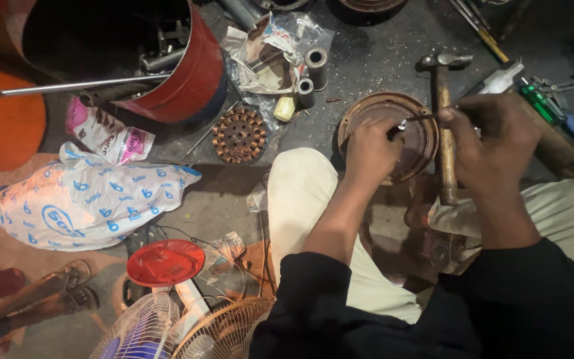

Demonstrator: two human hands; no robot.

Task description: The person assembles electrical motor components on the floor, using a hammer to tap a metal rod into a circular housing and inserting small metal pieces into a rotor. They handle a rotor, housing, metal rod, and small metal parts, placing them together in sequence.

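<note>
A round rusty brown metal cover [381,110] lies on the dark floor in front of my knees. My left hand [371,151] rests on its near side, fingers curled on the rim. My right hand [494,136] grips a thin screwdriver [418,119] whose tip points left onto the cover beside my left fingers. A wooden-handled hammer [444,126] lies upright between my hands, head away from me, partly under my right hand.
A red drum [191,70] with metal parts stands at the back left, a long rod [68,86] across it. A copper-wound stator [238,135], small cylinders [315,65], plastic bags [88,199], a red disc [165,262], fan grilles [187,329] and green-handled tools [543,100] lie around.
</note>
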